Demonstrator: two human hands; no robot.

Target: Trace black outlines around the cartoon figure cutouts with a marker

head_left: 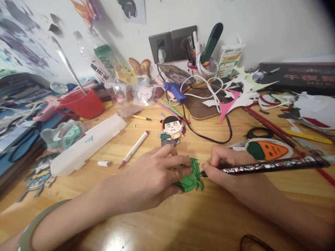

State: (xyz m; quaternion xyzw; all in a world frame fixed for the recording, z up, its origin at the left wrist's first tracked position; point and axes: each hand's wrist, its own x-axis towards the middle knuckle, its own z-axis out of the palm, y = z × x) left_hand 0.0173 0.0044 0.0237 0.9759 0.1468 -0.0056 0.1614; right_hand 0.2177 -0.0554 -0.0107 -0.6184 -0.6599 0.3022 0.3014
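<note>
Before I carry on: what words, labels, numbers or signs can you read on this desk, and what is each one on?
"开水": on the white bottle label; the character before it is unclear.
Too blurred to read: the reddish characters on the dark box and the print on the green bottle label.
Too small to read: the print on the carton and the blue mark on the white case.

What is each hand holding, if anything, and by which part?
The right hand holds the black patterned pen-like tool near its tip. The left hand has its fingers over the green cutout's left part, apparently steadying it.
</note>
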